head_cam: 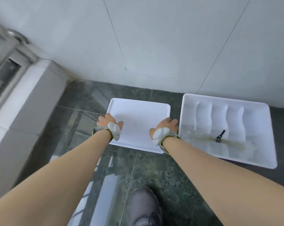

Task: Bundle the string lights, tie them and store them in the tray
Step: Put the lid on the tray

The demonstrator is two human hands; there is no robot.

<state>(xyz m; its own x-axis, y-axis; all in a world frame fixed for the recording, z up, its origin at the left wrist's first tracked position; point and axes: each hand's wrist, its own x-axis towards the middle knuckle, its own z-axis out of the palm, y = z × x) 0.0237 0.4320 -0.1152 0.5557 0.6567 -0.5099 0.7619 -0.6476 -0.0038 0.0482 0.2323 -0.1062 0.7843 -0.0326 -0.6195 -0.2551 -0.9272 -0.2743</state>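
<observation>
Already the bundled string lights (219, 141), cinched by a dark tie (219, 137), lie across the front compartments of the divided tray (267, 139) on the right, so the storing looks done. Both hands are down at the flat white tray (138, 111) beside it: the left hand (109, 123) grips its left edge, the right hand (166, 126) its right edge, fingers curled over the rim. If the flat tray is to be lifted, a level, even raise with both hands would probably serve best, clearing the divided tray just beside it. Everything sits on a dark green, glossy tiled floor against a pale wall; a grey shoe (145, 207) shows near the camera, and a grey ledge (23, 101) runs along the left.
</observation>
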